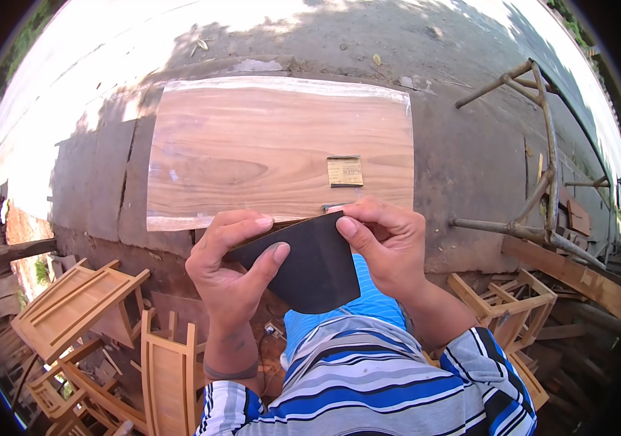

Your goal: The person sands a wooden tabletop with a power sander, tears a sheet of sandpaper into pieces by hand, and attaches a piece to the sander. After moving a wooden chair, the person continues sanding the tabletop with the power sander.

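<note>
A dark sheet of sandpaper [310,265] is stretched between my two hands, its gritty black face toward me. My left hand [230,254] pinches its upper left edge between thumb and fingers. At the upper right corner, my right hand [383,236] grips it the same way. Beyond them lies a wide wooden board [238,145] with pale front and back edges. A small folded piece of sandpaper [345,171], printed tan backing up, rests on the board's right part. Another small dark item near my right fingertips is mostly hidden.
A metal pipe frame [549,160] stands to the right on the concrete ground [463,160]. Unfinished wooden furniture frames [81,305] are piled at lower left, with another wooden frame [510,309] at lower right. A long plank [572,272] leans beside scrap wood.
</note>
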Motion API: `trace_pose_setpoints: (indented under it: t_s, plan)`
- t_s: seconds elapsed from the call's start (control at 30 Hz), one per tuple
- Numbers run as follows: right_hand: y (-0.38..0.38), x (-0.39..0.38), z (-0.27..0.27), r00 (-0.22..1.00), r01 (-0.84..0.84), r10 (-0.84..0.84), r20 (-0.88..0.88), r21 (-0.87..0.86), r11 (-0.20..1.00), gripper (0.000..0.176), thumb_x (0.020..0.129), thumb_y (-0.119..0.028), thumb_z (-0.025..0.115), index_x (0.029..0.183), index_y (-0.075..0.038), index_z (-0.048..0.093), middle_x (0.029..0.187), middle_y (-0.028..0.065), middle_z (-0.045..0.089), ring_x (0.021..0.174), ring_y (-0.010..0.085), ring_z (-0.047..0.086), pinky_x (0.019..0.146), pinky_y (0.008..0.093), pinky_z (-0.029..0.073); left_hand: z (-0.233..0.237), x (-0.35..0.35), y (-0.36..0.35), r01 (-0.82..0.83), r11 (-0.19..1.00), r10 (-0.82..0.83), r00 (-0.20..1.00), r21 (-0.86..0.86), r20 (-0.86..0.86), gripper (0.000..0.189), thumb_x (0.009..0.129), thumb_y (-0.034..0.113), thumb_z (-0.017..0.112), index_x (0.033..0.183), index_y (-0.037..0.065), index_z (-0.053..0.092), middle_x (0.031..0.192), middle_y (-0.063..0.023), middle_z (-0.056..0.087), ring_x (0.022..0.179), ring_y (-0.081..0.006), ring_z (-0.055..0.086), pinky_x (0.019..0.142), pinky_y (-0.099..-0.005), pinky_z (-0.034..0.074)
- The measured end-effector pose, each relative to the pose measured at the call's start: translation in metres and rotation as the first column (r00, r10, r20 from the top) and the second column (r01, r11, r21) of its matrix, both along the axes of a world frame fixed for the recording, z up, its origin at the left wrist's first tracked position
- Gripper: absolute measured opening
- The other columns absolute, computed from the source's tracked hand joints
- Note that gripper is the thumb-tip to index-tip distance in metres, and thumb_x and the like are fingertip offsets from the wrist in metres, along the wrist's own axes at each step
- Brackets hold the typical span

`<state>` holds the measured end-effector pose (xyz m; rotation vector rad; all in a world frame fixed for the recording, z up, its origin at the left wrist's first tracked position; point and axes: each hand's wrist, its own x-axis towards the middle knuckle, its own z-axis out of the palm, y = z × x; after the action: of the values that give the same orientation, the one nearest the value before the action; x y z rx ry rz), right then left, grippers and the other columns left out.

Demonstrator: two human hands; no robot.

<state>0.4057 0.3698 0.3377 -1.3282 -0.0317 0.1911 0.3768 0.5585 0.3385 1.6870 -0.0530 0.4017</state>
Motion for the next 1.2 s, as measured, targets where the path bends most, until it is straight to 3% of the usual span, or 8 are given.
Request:
trace_pose_setpoints:
  t_s: [0.17, 0.47, 0.57, 0.67, 0.7, 0.8, 1.03, 1.2]
  plan:
    - [-0.005, 0.003, -0.005, 0.991, -0.054, 0.063, 0.121, -0.078, 0.996, 0.012, 0.087, 0.003, 0.063, 0.098, 0.005, 0.068, 0.091, 0.0102, 0.068, 0.079, 0.0114, 0.063, 0.066, 0.0222, 0.052, -0.001, 0.0, 0.001, -0.005, 1.0, 0.005, 1.0, -0.003, 0.009, 0.034, 0.065, -0.006, 0.078, 0.096, 0.001, 0.068, 0.093, -0.0105, 0.065, 0.086, -0.0164, 0.062, 0.075, -0.0262, 0.049]
    - [0.0, 0.003, 0.003, 0.999, -0.029, 0.03, 0.029, -0.03, 0.999, 0.011, 0.084, 0.003, 0.066, 0.095, 0.003, 0.07, 0.083, 0.0061, 0.066, 0.075, 0.0079, 0.06, 0.064, 0.0201, 0.048, -0.002, 0.001, 0.001, -0.021, 0.999, 0.021, 1.0, -0.03, -0.007, 0.032, 0.064, -0.006, 0.078, 0.094, 0.002, 0.068, 0.092, -0.0105, 0.065, 0.086, -0.0171, 0.062, 0.075, -0.0267, 0.05]
    - [-0.001, 0.003, -0.001, 0.995, 0.001, 0.006, 0.103, -0.071, 0.998, 0.011, 0.084, 0.002, 0.067, 0.094, 0.004, 0.07, 0.083, 0.0059, 0.066, 0.073, 0.0078, 0.06, 0.064, 0.0201, 0.048, -0.006, 0.002, 0.004, 0.019, 1.0, -0.02, 0.999, 0.014, 0.038, 0.037, 0.065, -0.004, 0.079, 0.1, 0.001, 0.067, 0.094, -0.0114, 0.065, 0.088, -0.0176, 0.062, 0.076, -0.0275, 0.05]
    - [-0.003, 0.004, -0.005, 0.996, 0.015, -0.01, 0.085, -0.058, 0.998, 0.01, 0.085, 0.001, 0.067, 0.093, 0.004, 0.069, 0.084, 0.0067, 0.067, 0.074, 0.0083, 0.06, 0.064, 0.0207, 0.049, -0.004, 0.001, -0.003, -0.01, 0.985, -0.007, 0.995, -0.17, -0.1, 0.049, 0.068, 0.002, 0.08, 0.113, -0.001, 0.061, 0.1, -0.0133, 0.064, 0.094, -0.0183, 0.061, 0.08, -0.0283, 0.05]
    - [-0.002, 0.004, -0.001, 0.999, 0.042, -0.041, 0.036, -0.037, 0.998, 0.01, 0.085, 0.0, 0.066, 0.094, 0.004, 0.069, 0.084, 0.0074, 0.067, 0.074, 0.0089, 0.061, 0.065, 0.021, 0.049, -0.003, 0.002, -0.003, 0.027, 0.973, -0.053, 0.993, -0.231, -0.106, 0.06, 0.072, 0.009, 0.081, 0.124, -0.003, 0.053, 0.106, -0.0155, 0.062, 0.099, -0.0183, 0.06, 0.083, -0.029, 0.05]
    - [-0.004, 0.005, -0.003, 0.991, 0.113, -0.111, 0.073, -0.023, 0.993, 0.011, 0.086, 0.0, 0.066, 0.095, 0.004, 0.069, 0.085, 0.0077, 0.067, 0.074, 0.0092, 0.061, 0.065, 0.0211, 0.05, -0.007, 0.009, 0.004, 0.081, 0.81, -0.246, 0.946, -0.581, -0.211, 0.065, 0.074, 0.015, 0.081, 0.128, -0.004, 0.05, 0.111, -0.0167, 0.06, 0.103, -0.0185, 0.058, 0.083, -0.0276, 0.05]
    - [-0.01, 0.003, -0.011, 0.985, 0.164, -0.163, 0.057, -0.002, 0.987, 0.01, 0.087, -0.001, 0.066, 0.096, 0.003, 0.068, 0.08, 0.0027, 0.065, 0.071, 0.0055, 0.059, 0.06, 0.0187, 0.047, -0.016, 0.01, -0.002, -0.084, 0.916, -0.023, 0.965, -0.392, -0.263, 0.023, 0.079, 0.005, 0.076, 0.098, -0.004, 0.068, 0.074, -0.002, 0.065, 0.066, -0.0046, 0.056, 0.059, -0.0158, 0.043]
    - [-0.01, 0.002, -0.009, 0.98, 0.189, -0.189, 0.057, 0.0, 0.982, 0.01, 0.087, -0.001, 0.066, 0.095, 0.004, 0.068, 0.08, 0.0023, 0.064, 0.069, 0.0049, 0.058, 0.058, 0.018, 0.046, -0.014, 0.01, -0.006, -0.119, 0.934, 0.025, 0.963, -0.338, -0.268, 0.021, 0.077, 0.006, 0.078, 0.094, -0.003, 0.07, 0.072, -0.0014, 0.065, 0.064, -0.0038, 0.055, 0.057, -0.0157, 0.042]
